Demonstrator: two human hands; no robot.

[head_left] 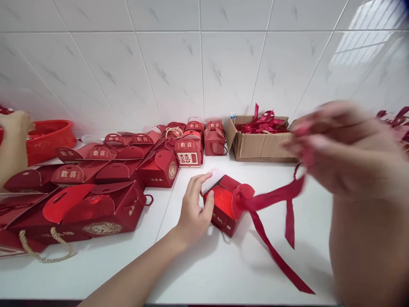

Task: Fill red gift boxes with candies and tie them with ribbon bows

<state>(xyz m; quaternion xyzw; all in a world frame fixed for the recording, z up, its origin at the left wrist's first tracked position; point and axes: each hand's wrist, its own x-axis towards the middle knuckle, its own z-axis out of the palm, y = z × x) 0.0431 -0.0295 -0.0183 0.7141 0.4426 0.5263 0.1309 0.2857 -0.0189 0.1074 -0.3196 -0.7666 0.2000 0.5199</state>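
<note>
A small red gift box (223, 217) stands on the white table with its top flaps partly open. My left hand (195, 207) grips the box at its left side, thumb on the near edge and fingers at the back. A dark red ribbon (275, 251) runs from a round flap on the box's right side, with loose ends hanging over the table. Raised at the right, my right hand (332, 145) is blurred by motion; its fingers pinch the upper part of the ribbon, above and to the right of the box.
Many red gift boxes (159, 168) cover the left and back of the white table (255, 281). A cardboard box (265, 147) of red ribbons stands against the tiled wall. Another person's hand (14, 140) is by a red basket (53, 136) at far left.
</note>
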